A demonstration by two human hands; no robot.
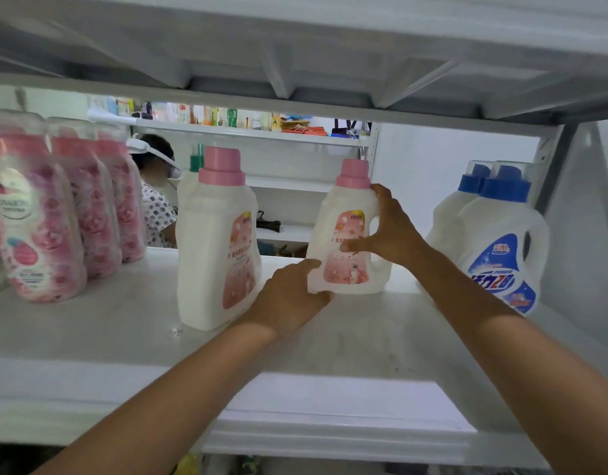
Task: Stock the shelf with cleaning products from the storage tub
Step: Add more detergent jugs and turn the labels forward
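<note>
We hold a white pink-capped bottle (pixel 343 241) between both hands. Our left hand (pixel 292 296) curls round its lower left corner. Our right hand (pixel 388 231) wraps the handle side, thumb across the label. The bottle stands upright, long axis vertical, its base on the white shelf (pixel 90 330) (or barely off it; we cannot tell). Left of the grip, near it, stands a matching bottle (pixel 213 255). Right of the grip stand blue-capped bottles (pixel 494 248). We judge that the held bottle needs only squaring up between them, then letting go.

Rear blue-capped jug (pixel 446 217) mostly behind front jug (pixel 494 258)
</note>
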